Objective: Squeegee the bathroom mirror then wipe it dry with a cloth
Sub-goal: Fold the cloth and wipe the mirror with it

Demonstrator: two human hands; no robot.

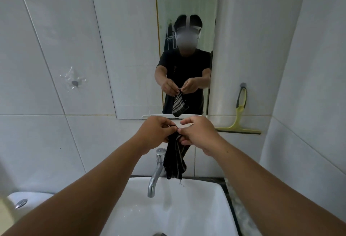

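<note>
A dark cloth with pale stripes [175, 162] hangs down over the tap, pinched at its top edge by both hands. My left hand [156, 133] grips its upper left corner and my right hand [198, 132] grips the upper right, the fingertips nearly touching. The mirror [131, 48] is fixed to the tiled wall straight ahead, just above my hands, and reflects a person holding the same cloth. A yellow-green squeegee [239, 115] hangs from a wall hook to the right of the mirror, blade down, untouched.
A chrome tap [155, 177] rises behind the white basin [206, 207] directly under the cloth. A toilet cistern with a chrome button [21, 203] sits at the lower left. A clear stick-on hook [74, 82] is on the left wall tiles.
</note>
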